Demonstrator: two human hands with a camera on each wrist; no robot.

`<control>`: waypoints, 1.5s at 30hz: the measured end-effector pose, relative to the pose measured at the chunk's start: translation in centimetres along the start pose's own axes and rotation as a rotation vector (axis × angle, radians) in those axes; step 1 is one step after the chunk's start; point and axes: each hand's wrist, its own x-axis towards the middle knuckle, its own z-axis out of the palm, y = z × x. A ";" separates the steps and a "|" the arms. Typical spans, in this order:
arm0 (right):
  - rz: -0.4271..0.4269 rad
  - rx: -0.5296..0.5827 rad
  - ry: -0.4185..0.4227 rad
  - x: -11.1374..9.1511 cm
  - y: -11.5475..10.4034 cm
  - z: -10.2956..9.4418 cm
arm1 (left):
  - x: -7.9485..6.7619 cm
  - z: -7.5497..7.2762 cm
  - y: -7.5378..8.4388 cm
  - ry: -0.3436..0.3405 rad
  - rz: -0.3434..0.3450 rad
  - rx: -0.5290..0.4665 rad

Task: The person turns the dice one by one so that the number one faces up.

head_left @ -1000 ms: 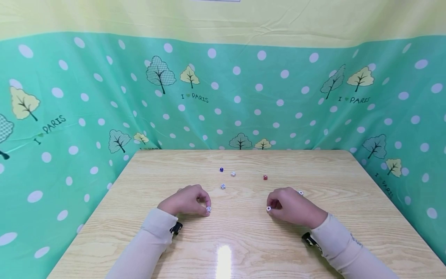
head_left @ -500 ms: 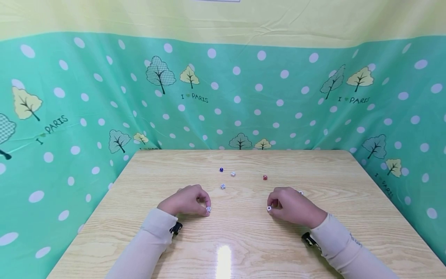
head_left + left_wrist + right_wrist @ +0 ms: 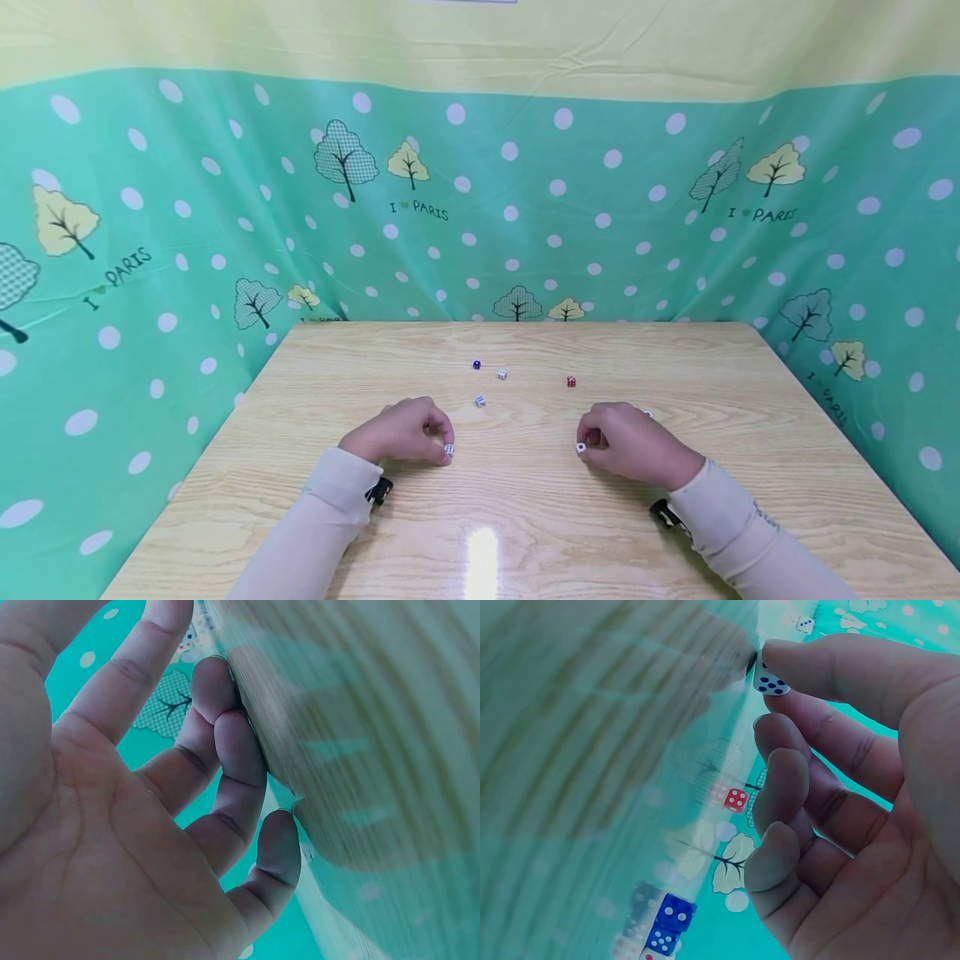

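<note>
My left hand pinches a white die with dark pips between thumb and index finger, low over the wooden table. In the left wrist view its other fingers curl loosely with their tips against the tabletop. Across from it, my right hand holds another white die by thumb and index finger; the right wrist view shows that die's dark-pipped face at the table surface. Behind the right hand a further white die is mostly hidden. A blue die shows beside the right hand's lower fingers.
Farther back on the table lie a small dark blue die, two white dice, one at the back and one nearer, and a red die. A green dotted cloth hangs around the back and sides.
The right hand's die has shifted very slightly to the right, its visible face turning a little. The left hand and the loose dice stay where they were.
</note>
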 end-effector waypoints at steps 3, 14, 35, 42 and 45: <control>0.001 0.000 -0.004 0.0 0.0 -0.1 | 0.0 0.0 0.0 -0.001 0.003 0.001; 0.002 0.008 -0.013 0.0 0.1 -0.1 | 0.0 0.0 0.1 -0.004 -0.003 -0.001; 0.014 0.003 -0.006 0.0 0.0 -0.1 | -0.1 -0.1 0.2 -0.003 -0.004 0.001; -0.008 -0.010 0.010 0.0 0.1 -0.2 | -0.1 -0.1 0.2 0.001 -0.009 0.008; -0.006 -0.015 0.008 0.0 0.1 -0.2 | -0.1 -0.1 0.1 0.000 -0.012 0.006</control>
